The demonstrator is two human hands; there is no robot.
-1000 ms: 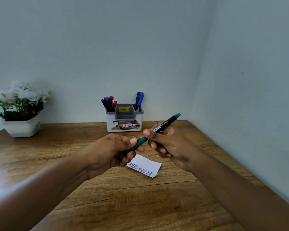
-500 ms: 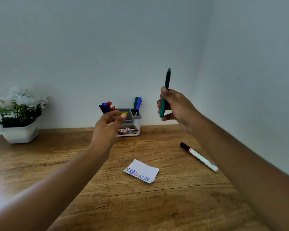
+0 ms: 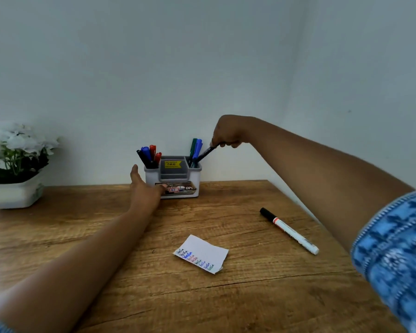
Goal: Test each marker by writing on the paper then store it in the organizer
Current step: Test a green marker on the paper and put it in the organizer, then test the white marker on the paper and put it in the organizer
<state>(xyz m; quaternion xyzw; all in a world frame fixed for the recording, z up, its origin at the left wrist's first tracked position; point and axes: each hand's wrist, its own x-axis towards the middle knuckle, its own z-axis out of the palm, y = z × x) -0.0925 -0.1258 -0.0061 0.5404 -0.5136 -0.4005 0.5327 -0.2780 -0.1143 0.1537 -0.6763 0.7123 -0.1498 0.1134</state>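
A white and grey organizer (image 3: 192, 170) stands against the back wall. Several markers stick out of its left pocket and two out of its right pocket. My right hand (image 3: 226, 133) hovers above the right pocket and grips the top of a dark green marker (image 3: 205, 153), whose lower end is inside that pocket. My left hand (image 3: 142, 188) rests against the organizer's left front corner, thumb up along its side. A small paper (image 3: 203, 253) with coloured writing lies in the middle of the wooden table (image 3: 106, 236). A white marker with a black cap (image 3: 289, 230) lies to its right.
A white pot of white flowers (image 3: 15, 164) stands at the back left. Walls close the table at the back and on the right side.
My right hand has carried the green marker from in front of me to the organizer and lowered its end into the right pocket. My left hand let go of it and reached to the organizer.
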